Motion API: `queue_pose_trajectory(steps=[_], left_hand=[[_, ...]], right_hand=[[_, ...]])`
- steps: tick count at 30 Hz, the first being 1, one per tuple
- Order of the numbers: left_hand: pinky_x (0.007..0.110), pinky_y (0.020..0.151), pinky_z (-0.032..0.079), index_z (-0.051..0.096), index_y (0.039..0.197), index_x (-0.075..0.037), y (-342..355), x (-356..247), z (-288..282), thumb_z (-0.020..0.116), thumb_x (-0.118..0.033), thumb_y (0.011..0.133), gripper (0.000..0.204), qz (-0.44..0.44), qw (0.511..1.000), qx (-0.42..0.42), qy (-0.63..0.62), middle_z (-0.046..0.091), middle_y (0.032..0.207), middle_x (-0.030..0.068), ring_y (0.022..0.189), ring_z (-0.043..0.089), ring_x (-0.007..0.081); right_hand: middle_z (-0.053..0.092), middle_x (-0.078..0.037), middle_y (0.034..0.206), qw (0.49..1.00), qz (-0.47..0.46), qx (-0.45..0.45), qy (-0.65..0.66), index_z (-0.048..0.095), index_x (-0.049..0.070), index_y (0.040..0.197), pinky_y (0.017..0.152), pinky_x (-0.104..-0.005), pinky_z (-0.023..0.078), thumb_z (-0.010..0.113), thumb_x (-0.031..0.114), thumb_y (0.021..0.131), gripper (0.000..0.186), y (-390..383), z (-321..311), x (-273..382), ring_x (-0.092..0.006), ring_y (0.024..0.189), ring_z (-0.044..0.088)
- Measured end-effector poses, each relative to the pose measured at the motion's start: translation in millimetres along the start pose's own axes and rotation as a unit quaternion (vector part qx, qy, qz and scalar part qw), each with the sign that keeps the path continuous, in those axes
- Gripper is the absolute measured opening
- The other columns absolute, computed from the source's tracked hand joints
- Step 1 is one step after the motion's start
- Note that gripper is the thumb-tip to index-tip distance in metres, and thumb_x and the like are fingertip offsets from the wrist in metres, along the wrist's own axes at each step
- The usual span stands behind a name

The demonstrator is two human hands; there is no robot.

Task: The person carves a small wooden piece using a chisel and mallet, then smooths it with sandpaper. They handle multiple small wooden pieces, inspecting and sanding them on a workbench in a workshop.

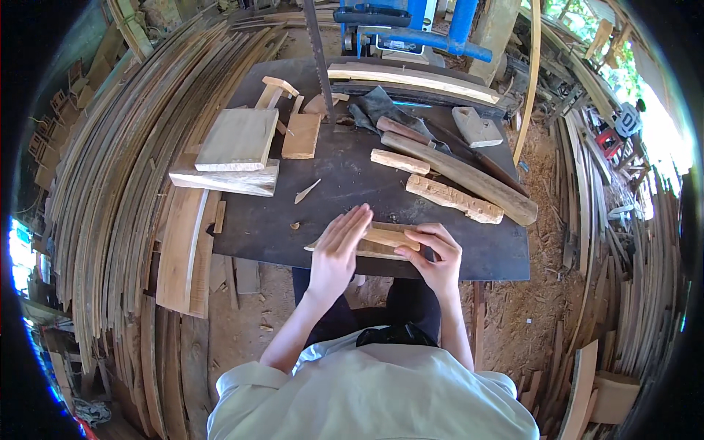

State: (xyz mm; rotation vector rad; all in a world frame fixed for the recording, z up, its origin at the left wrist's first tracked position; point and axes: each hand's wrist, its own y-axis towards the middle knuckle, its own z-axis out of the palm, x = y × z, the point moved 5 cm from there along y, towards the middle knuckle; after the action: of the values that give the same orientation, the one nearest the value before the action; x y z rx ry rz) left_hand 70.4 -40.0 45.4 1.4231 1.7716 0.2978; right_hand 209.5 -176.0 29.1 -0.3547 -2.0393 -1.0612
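Note:
A short, pale wooden strip lies at the near edge of a dark metal table. My right hand pinches its right end between thumb and fingers. My left hand rests at the strip's left end, fingers stretched out and side by side. Beneath, a thin curved offcut shows along the table edge, partly covered by both hands. Beyond my right hand lie a rough carved wood piece and a smaller wood block. A pointed wood sliver lies beyond my left hand.
A toothed saw blade stands upright through the table's far part. Square boards are stacked at the left, and a long rounded stick lies at the right. Blue machinery rises behind. Long planks fill the left side.

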Motion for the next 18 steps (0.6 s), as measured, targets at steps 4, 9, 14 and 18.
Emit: queue_pose_trajectory(steps=[4, 9, 14, 18], left_hand=[[0.045, 0.111, 0.043, 0.058, 0.135, 0.0, -10, -19, 11, 0.057, 0.005, 0.084, 0.051, 0.015, 1.0, 0.008, 0.026, 0.058, 0.141, 0.0138, 0.133, 0.054, 0.0285], [0.044, 0.11, 0.044, 0.06, 0.134, -0.001, -4, -12, 3, 0.057, 0.006, 0.086, 0.049, 0.015, 1.0, 0.006, -0.004, 0.059, 0.14, 0.0138, 0.131, 0.056, 0.028], [0.046, 0.108, 0.045, 0.057, 0.136, 0.0, -12, -5, -6, 0.054, 0.007, 0.09, 0.046, -0.04, 0.999, -0.019, 0.025, 0.059, 0.139, 0.0159, 0.129, 0.056, 0.033], [0.046, 0.108, 0.045, 0.055, 0.137, 0.001, -10, -2, -1, 0.054, 0.006, 0.09, 0.047, -0.04, 0.999, -0.021, 0.013, 0.058, 0.14, 0.0161, 0.13, 0.056, 0.033]], right_hand=[[0.071, -0.009, 0.097, 1.0, -0.027, -0.012, 0.001, 0.076, 0.002, 0.096, 0.073, -0.0314, 0.056, 0.09, 0.009, 0.066, 0.034, 4, 3, 3, -0.0216, 0.085, 0.068], [0.07, -0.008, 0.095, 1.0, -0.015, -0.007, 0.009, 0.076, 0.002, 0.096, 0.071, -0.0297, 0.055, 0.09, 0.01, 0.067, 0.034, 2, 2, 1, -0.0198, 0.084, 0.067], [0.068, -0.009, 0.1, 1.0, 0.0, 0.002, 0.024, 0.076, -0.001, 0.101, 0.075, -0.0292, 0.053, 0.09, 0.006, 0.066, 0.039, 0, 2, -2, -0.0187, 0.088, 0.064], [0.069, -0.007, 0.095, 0.999, -0.013, -0.022, 0.023, 0.076, 0.001, 0.098, 0.068, -0.0287, 0.054, 0.09, 0.008, 0.067, 0.035, 3, 0, 1, -0.0172, 0.082, 0.065]])
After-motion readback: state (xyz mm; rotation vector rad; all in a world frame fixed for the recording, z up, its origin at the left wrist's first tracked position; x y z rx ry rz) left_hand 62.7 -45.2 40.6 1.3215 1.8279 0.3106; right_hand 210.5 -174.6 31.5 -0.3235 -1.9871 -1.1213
